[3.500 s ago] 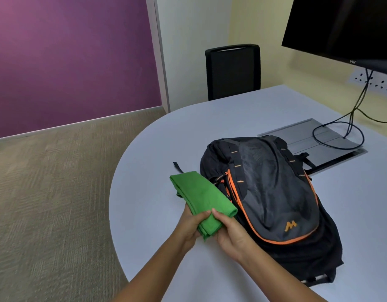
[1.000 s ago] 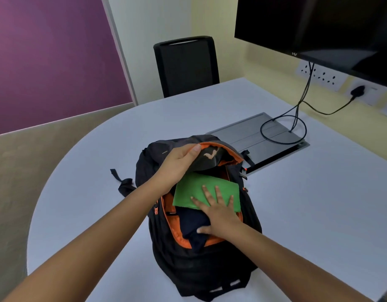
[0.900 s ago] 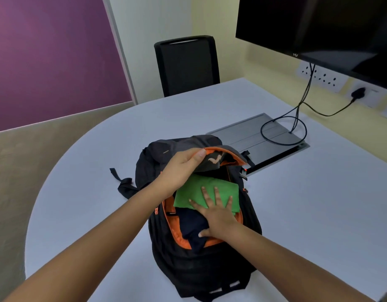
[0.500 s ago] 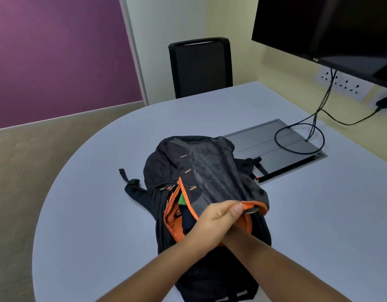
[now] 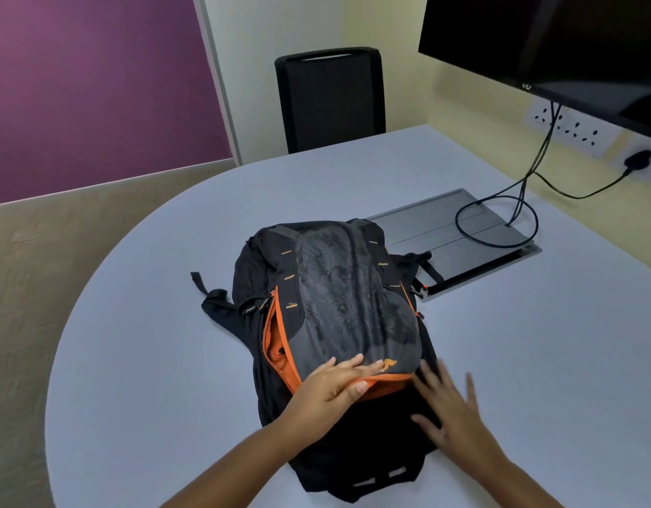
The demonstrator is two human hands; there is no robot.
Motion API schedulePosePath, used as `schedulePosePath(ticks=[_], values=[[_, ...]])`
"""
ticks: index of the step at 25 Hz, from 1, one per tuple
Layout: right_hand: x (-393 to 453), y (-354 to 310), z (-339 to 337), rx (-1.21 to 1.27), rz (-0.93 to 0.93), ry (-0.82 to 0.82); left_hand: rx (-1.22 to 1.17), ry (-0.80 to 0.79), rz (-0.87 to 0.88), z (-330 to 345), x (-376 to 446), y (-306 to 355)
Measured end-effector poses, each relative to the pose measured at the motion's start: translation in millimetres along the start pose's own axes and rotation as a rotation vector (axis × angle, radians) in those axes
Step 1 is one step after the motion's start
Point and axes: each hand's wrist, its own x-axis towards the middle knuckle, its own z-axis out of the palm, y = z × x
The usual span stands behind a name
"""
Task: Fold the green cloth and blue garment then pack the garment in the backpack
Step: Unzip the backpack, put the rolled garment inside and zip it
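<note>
Your left hand point(image 5: 331, 388) is lying flat on the black and grey fabric backpack with orange zip trim point(image 5: 338, 324), fingers straight and pressing the near edge of its grey patterned front flap point(image 5: 348, 306), thumb sitting on the orange rim; it is gripping nothing. Your right hand point(image 5: 448, 408) is blurring over the black lower part of the backpack, just right of the left hand, fingers spread and relaxed, clasping nothing; whether it is touching the fabric, can't tell. The backpack is lying on its back in the middle of the pale grey round-ended table point(image 5: 141, 361), top end pointing toward the far edge, a black strap point(image 5: 206, 293) trailing off toward the left edge. The flap is covering the opening; only an orange-lined gap is showing along its left side. The green cloth and the blue garment are not showing anywhere, so can't tell where they are sitting. A grey metal cable hatch point(image 5: 459, 236) is sitting just beyond the backpack toward the far right of the table, black cables point(image 5: 500, 221) looping on it. A black office chair point(image 5: 331, 97) is standing at the far edge, a black monitor point(image 5: 544, 42) hanging above the right side.
</note>
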Motion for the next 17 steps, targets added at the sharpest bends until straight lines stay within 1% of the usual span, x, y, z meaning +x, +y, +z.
schedulePosePath(ticks=[2,3,4,6,7,8,9,12,13,15,17], values=[[-24,25,-4,0.076,0.216,0.054,0.156,-0.028,0.015,13,2,-9],[-27,32,-6,0.108,0.275,0.063,0.245,-0.042,0.019,20,3,-15],[-26,32,-11,0.126,0.292,0.071,0.346,-0.033,0.032,27,4,-25],[-14,20,-24,0.160,0.272,0.098,0.600,-0.009,0.069,36,-1,-45],[-8,14,-29,0.174,0.247,0.110,0.664,-0.084,0.022,36,-4,-52],[-1,5,-34,0.182,0.213,0.125,0.713,-0.132,-0.014,36,-7,-57],[5,-5,-37,0.178,0.174,0.135,0.741,-0.141,-0.020,35,-9,-60],[24,-35,-42,0.159,0.055,0.152,0.823,-0.130,0.043,40,-22,-71],[31,-44,-43,0.159,0.023,0.149,0.842,-0.116,0.073,41,-29,-74],[46,-60,-43,0.167,-0.030,0.148,0.844,-0.059,0.186,40,-41,-77],[63,-74,-45,0.175,-0.052,0.128,0.757,0.098,0.265,26,-47,-78]])
